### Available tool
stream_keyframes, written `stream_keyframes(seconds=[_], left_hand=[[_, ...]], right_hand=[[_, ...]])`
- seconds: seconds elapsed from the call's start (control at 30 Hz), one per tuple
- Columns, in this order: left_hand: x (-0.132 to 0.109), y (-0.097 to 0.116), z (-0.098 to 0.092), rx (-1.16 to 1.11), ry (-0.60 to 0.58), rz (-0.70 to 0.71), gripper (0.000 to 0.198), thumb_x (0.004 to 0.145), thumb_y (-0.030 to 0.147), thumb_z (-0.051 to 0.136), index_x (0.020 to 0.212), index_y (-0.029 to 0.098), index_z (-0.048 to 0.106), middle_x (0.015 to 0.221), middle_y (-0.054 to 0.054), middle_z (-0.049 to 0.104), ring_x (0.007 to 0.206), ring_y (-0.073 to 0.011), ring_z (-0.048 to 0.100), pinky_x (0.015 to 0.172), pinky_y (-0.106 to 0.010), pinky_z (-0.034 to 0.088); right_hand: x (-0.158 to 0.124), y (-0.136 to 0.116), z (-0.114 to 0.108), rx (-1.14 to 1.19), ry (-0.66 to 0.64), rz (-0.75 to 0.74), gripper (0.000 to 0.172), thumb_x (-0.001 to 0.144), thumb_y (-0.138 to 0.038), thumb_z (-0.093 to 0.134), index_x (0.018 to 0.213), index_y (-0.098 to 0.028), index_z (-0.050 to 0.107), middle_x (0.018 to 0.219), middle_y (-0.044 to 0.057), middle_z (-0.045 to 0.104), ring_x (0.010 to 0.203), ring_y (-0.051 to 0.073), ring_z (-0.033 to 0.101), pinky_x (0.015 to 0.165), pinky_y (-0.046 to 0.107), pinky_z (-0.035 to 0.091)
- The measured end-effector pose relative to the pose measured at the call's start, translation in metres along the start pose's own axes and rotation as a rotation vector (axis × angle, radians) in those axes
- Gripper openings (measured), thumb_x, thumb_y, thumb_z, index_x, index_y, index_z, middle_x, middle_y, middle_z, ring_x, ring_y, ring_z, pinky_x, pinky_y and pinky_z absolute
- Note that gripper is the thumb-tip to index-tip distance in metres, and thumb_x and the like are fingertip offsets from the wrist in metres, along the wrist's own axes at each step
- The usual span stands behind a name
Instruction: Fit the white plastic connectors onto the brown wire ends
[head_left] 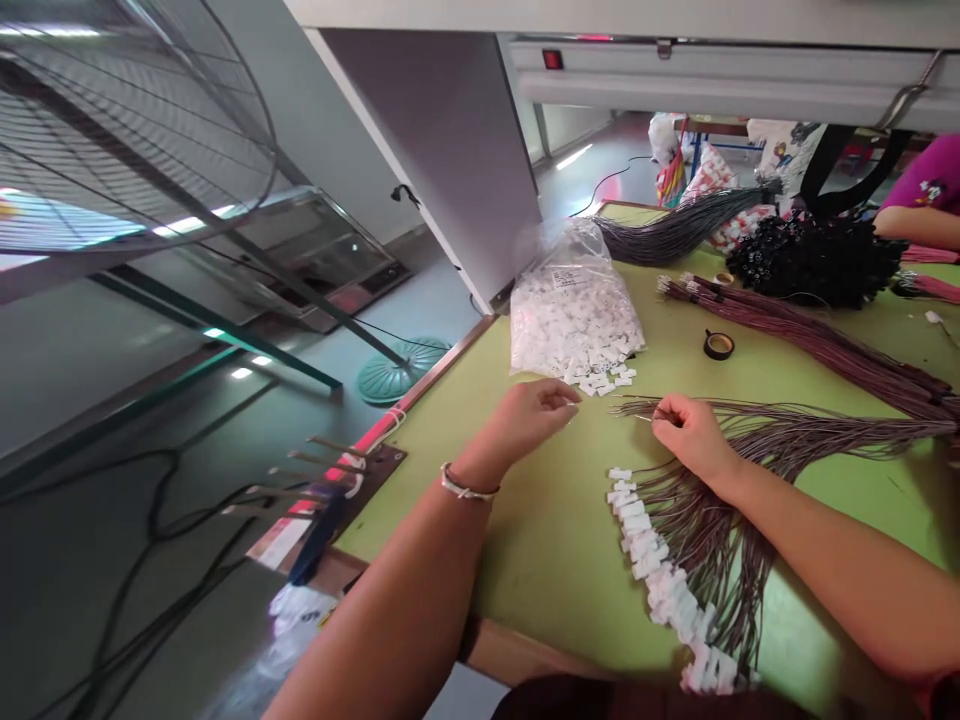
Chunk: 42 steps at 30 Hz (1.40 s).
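My left hand hovers over the green table, just below a small pile of white plastic connectors. Its thumb and fingers are pinched together; a small pale speck shows at the tips, too small to name. My right hand is closed on a thin brown wire, whose bare-looking end points left toward my left hand. Under and around that hand fans a bundle of brown wires. Nearer to me, a row of white connectors sits on the ends of other brown wires.
A clear plastic bag of white connectors stands behind my left hand. Black tape, another wire bundle and a black heap lie farther back. Metal prongs jut from the left edge. Another person's arm shows at right.
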<state>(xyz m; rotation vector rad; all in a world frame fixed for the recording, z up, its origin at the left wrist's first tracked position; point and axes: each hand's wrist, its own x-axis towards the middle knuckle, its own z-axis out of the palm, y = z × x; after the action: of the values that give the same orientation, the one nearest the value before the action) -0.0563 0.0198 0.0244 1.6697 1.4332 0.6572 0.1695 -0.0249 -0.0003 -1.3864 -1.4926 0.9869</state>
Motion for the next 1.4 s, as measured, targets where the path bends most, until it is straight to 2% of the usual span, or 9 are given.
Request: stream_keyframes(seconds=[0.07, 0.17, 0.3, 0.5, 0.8, 0.97, 1.13, 1.23, 1.4], left_hand=[[-0.003, 0.006, 0.01, -0.302, -0.072, -0.061, 0.024, 0.066, 0.028, 0.067, 0.085, 0.014, 0.069, 0.063, -0.001, 0.063, 0.049, -0.008, 0.05, 0.047, -0.02, 0.037], [-0.008, 0.012, 0.03, -0.688, -0.14, -0.152, 0.024, 0.061, 0.026, 0.075, 0.079, 0.012, 0.068, 0.068, -0.004, 0.067, 0.058, -0.0097, 0.06, 0.057, -0.021, 0.047], [-0.009, 0.012, 0.049, -0.915, -0.193, -0.195, 0.022, 0.057, 0.018, 0.079, 0.073, 0.011, 0.066, 0.07, -0.004, 0.069, 0.071, -0.0124, 0.066, 0.072, -0.023, 0.051], [-0.01, 0.009, 0.052, -0.932, -0.229, -0.114, 0.02, 0.06, 0.014, 0.078, 0.077, 0.012, 0.068, 0.073, -0.003, 0.071, 0.069, -0.0101, 0.065, 0.071, -0.022, 0.05], [-0.01, 0.007, 0.05, -0.773, -0.202, -0.052, 0.021, 0.064, 0.018, 0.076, 0.084, 0.013, 0.071, 0.072, -0.004, 0.072, 0.07, -0.0135, 0.067, 0.074, -0.027, 0.053], [-0.01, 0.007, 0.051, -0.634, -0.199, -0.008, 0.017, 0.064, 0.019, 0.075, 0.08, 0.014, 0.072, 0.071, -0.005, 0.072, 0.069, -0.0155, 0.068, 0.075, -0.03, 0.055], [-0.01, 0.007, 0.051, -0.729, -0.166, -0.034, 0.017, 0.065, 0.02, 0.075, 0.082, 0.015, 0.072, 0.07, -0.004, 0.072, 0.067, -0.0125, 0.066, 0.076, -0.027, 0.054], [-0.009, 0.005, 0.05, -0.778, -0.193, -0.06, 0.02, 0.064, 0.021, 0.076, 0.082, 0.014, 0.073, 0.071, -0.005, 0.072, 0.066, -0.0125, 0.065, 0.074, -0.027, 0.053], [-0.01, 0.005, 0.056, -0.718, -0.224, -0.032, 0.019, 0.063, 0.02, 0.076, 0.08, 0.014, 0.073, 0.068, -0.005, 0.071, 0.065, -0.0138, 0.065, 0.072, -0.028, 0.054]], right_hand=[[-0.001, -0.001, 0.0, -0.002, 0.015, -0.007, 0.008, 0.062, -0.022, 0.05, 0.056, -0.019, 0.048, 0.05, -0.005, 0.04, 0.05, 0.009, 0.033, 0.047, 0.022, 0.028], [-0.002, -0.001, 0.0, 0.002, 0.025, -0.022, 0.009, 0.063, -0.023, 0.052, 0.056, -0.018, 0.05, 0.05, -0.005, 0.039, 0.049, 0.009, 0.033, 0.047, 0.022, 0.028], [-0.004, -0.001, 0.0, -0.036, 0.018, -0.061, 0.008, 0.064, -0.021, 0.052, 0.057, -0.018, 0.05, 0.051, -0.005, 0.043, 0.05, 0.009, 0.036, 0.048, 0.022, 0.03], [-0.006, -0.001, -0.001, -0.107, 0.024, -0.11, 0.009, 0.065, -0.019, 0.051, 0.057, -0.018, 0.05, 0.05, -0.005, 0.044, 0.05, 0.009, 0.038, 0.048, 0.022, 0.03], [-0.007, 0.002, -0.002, -0.16, 0.005, -0.146, 0.007, 0.067, -0.018, 0.05, 0.06, -0.019, 0.051, 0.052, -0.005, 0.047, 0.049, 0.009, 0.039, 0.048, 0.021, 0.032], [-0.007, 0.003, -0.003, -0.172, -0.009, -0.152, 0.006, 0.067, -0.018, 0.05, 0.061, -0.019, 0.051, 0.052, -0.005, 0.046, 0.05, 0.009, 0.039, 0.048, 0.021, 0.031], [-0.007, 0.001, -0.004, -0.156, 0.013, -0.157, 0.007, 0.067, -0.018, 0.05, 0.06, -0.019, 0.05, 0.051, -0.005, 0.045, 0.049, 0.009, 0.038, 0.049, 0.021, 0.031], [-0.008, 0.002, -0.004, -0.172, -0.003, -0.164, 0.008, 0.068, -0.018, 0.05, 0.06, -0.019, 0.05, 0.052, -0.005, 0.046, 0.05, 0.009, 0.039, 0.049, 0.021, 0.032], [-0.008, 0.003, -0.002, -0.25, -0.023, -0.168, 0.008, 0.068, -0.018, 0.05, 0.06, -0.019, 0.049, 0.051, -0.005, 0.046, 0.048, 0.009, 0.038, 0.047, 0.021, 0.031]])
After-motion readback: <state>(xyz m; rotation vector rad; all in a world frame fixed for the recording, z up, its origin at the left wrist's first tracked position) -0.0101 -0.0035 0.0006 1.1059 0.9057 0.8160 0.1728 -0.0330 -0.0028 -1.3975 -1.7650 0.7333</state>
